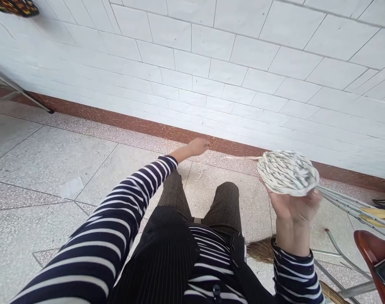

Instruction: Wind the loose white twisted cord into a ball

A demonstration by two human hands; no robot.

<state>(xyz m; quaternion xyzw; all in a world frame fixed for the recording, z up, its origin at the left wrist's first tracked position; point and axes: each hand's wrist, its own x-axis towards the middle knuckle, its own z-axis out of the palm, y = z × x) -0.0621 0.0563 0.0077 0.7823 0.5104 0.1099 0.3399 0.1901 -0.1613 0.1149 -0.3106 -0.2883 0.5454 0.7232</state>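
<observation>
My right hand [290,207] grips a round, braided mat of thick white cord [287,173] flecked with dark strands, from below and behind. The mat is held up in front of the wall's foot, right of my knees. A thin pale pointed strand or stick [243,157] juts out from its left edge, blurred toward the tip. Well apart from the mat, my left hand [199,146] is stretched forward above my left knee with its fingers curled closed. Whatever may be in those fingers is too small or hidden to make out.
A white tiled wall [224,76] with a reddish skirting rises ahead. On the right are metal crutches [347,202], a broom [261,250] and a red-brown seat [370,257] bearing a dark flat object. A paper scrap [71,188] and loose threads [201,172] lie on the floor.
</observation>
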